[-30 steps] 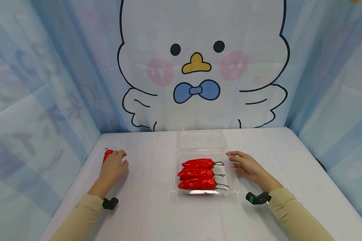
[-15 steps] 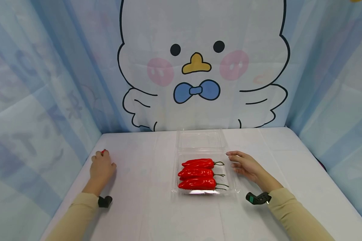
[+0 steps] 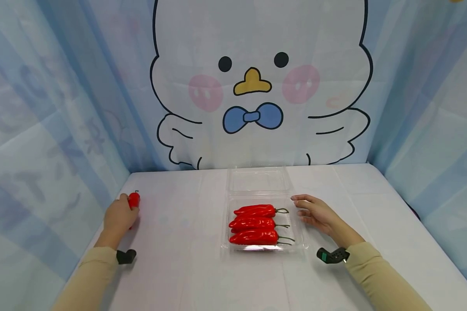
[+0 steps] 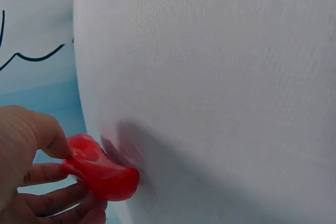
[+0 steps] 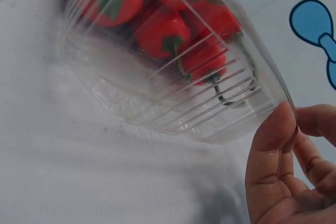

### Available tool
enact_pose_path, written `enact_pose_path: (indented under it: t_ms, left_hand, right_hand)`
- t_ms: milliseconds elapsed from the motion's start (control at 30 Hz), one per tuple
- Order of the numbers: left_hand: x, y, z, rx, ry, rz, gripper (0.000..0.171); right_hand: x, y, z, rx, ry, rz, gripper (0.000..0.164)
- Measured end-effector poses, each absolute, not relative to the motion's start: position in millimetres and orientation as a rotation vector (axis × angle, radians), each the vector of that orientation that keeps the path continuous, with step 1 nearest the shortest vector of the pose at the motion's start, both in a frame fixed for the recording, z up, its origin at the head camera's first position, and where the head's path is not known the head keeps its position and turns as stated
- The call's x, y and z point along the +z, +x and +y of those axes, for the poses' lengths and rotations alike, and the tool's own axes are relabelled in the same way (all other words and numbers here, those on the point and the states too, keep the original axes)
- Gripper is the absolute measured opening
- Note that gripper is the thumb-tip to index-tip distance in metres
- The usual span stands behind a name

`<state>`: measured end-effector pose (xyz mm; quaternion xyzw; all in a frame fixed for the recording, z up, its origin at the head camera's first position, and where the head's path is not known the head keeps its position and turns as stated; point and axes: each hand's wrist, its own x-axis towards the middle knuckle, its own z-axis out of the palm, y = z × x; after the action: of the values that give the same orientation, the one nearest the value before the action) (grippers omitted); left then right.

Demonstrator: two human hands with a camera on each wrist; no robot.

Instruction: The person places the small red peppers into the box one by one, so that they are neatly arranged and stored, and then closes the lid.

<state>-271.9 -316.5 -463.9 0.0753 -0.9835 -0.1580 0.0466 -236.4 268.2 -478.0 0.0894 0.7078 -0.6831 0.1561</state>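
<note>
At the left side of the table my left hand (image 3: 117,217) grips a red chili pepper (image 3: 134,199), whose stem end points toward the back. In the left wrist view the thumb and fingers close around this pepper (image 4: 102,174), near the white tabletop. My right hand (image 3: 317,214) is at the right side of a clear plastic clamshell box (image 3: 225,242). The right wrist view shows its thumb and forefinger pinching the box's rim (image 5: 281,90). Several red peppers (image 3: 254,237) lie sideways in the box, green stems to the right.
The box's transparent lid (image 3: 258,179) lies folded back behind it, near the rear table edge. A white cloth covers the table (image 3: 187,268). Printed curtains (image 3: 253,142) hang at the back and both sides.
My left hand has moved left and slightly down around the pepper, which it now grips, with more of it showing past the fingers. My right hand and the box have stayed put.
</note>
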Motion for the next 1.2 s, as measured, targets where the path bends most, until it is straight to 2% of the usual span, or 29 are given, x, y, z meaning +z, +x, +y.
enact_pose_path:
  t_ms: [167, 567, 967, 1200]
  left_hand:
    - [-460.2, -271.8, -313.1, -0.481, 0.312, -3.034, 0.06]
    - [-457.8, -271.3, -306.6, -0.456, 0.316, -3.079, 0.068]
    - [-461.6, -274.6, -298.6, -0.396, 0.215, -3.062, 0.057]
    - [-464.6, -276.8, -289.4, -0.389, 0.109, -3.053, 0.051]
  right_hand:
    - [-477.0, -236.4, 268.1, -1.95, 0.26, 2.032, 0.048]
    - [-475.0, -236.6, 267.0, -1.931, 0.253, 2.05, 0.046]
    - [-473.4, -235.1, 265.7, -1.94, 0.23, 2.045, 0.05]
    - [-476.1, -235.9, 267.3, -1.943, 0.269, 2.046, 0.046]
